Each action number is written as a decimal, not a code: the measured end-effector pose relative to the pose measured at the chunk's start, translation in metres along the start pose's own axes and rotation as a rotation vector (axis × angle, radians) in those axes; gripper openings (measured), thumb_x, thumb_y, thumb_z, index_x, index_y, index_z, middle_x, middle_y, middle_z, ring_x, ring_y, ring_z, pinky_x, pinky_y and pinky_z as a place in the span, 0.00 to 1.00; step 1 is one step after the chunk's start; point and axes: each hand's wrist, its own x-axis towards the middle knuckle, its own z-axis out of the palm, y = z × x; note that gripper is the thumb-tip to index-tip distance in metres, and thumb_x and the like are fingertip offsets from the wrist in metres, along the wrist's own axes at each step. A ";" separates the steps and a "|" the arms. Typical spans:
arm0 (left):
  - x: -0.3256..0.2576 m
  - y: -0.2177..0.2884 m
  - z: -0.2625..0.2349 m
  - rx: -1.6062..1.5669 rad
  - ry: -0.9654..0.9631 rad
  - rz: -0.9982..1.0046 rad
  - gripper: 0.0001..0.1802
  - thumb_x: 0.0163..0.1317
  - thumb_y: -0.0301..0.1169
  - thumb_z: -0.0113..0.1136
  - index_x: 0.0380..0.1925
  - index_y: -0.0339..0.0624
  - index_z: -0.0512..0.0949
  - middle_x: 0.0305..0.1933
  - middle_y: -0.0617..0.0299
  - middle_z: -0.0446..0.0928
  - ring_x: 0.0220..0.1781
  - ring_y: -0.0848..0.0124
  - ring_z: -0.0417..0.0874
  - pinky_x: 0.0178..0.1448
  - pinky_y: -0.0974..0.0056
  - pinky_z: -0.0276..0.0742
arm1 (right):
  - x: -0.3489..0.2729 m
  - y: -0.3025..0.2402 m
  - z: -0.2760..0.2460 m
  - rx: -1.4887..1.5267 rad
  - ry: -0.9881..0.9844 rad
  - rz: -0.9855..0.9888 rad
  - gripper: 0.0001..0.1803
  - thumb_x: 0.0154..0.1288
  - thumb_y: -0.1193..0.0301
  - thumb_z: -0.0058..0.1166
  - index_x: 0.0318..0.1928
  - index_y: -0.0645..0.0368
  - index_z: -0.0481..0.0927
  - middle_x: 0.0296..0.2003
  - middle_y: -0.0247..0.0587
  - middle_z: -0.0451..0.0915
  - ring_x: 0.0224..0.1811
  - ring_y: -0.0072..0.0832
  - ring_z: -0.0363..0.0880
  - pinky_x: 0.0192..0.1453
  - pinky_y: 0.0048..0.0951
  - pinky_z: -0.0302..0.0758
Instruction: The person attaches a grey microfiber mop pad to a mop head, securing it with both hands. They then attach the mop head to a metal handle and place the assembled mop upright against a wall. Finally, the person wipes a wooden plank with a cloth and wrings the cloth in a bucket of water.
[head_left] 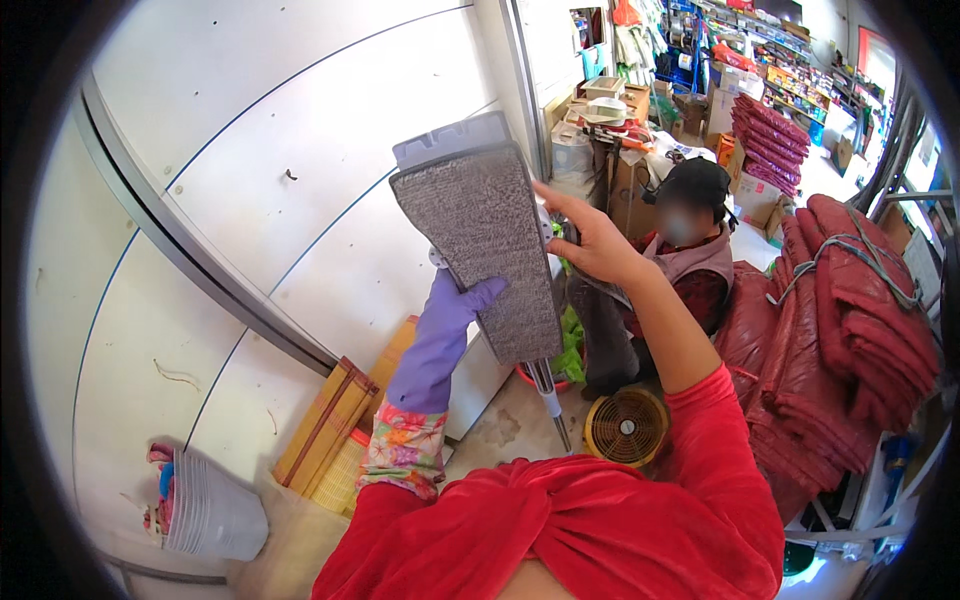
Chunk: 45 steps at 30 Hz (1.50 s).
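Observation:
A flat mop (478, 225) is raised in front of me, its fuzzy grey pad facing up toward me. Its metal handle (546, 389) slants down toward my chest. My left hand (447, 315), in a purple rubber glove with a flowered cuff, grips the left edge of the mop head, thumb lying over the pad. At the right edge is my bare right hand (598, 240), its fingers and thumb bent against the side of the head; part of its grip is hidden behind the mop. Grey plastic of the mop plate (450, 142) sticks out past the pad's far end.
Beyond my right forearm a person in a dark cap (697, 185) sits low. Dark-red quilted bundles (835, 320) are piled at right, a round yellow fan-like thing (627, 427) on the floor. White panels (330, 130) stand left, near stacked pale buckets (215, 510) and a woven mat (325, 425).

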 end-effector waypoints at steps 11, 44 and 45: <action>0.006 0.011 0.006 0.131 -0.140 -0.038 0.45 0.51 0.27 0.71 0.66 0.33 0.54 0.62 0.52 0.69 0.62 0.63 0.71 0.66 0.61 0.66 | 0.024 0.005 -0.008 0.239 0.210 0.183 0.28 0.59 0.78 0.56 0.61 0.59 0.70 0.48 0.40 0.78 0.53 0.25 0.73 0.61 0.31 0.67; 0.024 0.049 0.023 0.267 -0.031 0.362 0.42 0.49 0.31 0.73 0.63 0.35 0.62 0.57 0.52 0.70 0.58 0.61 0.73 0.63 0.59 0.69 | 0.005 0.001 -0.008 0.618 0.296 0.163 0.19 0.63 0.72 0.61 0.53 0.61 0.77 0.44 0.30 0.77 0.48 0.20 0.73 0.54 0.25 0.70; 0.021 0.061 0.027 0.266 -0.076 0.345 0.42 0.49 0.31 0.74 0.62 0.34 0.63 0.57 0.51 0.69 0.59 0.61 0.73 0.64 0.59 0.68 | 0.008 -0.002 -0.009 0.549 0.299 0.131 0.18 0.63 0.72 0.61 0.53 0.62 0.77 0.44 0.30 0.77 0.48 0.21 0.73 0.54 0.25 0.70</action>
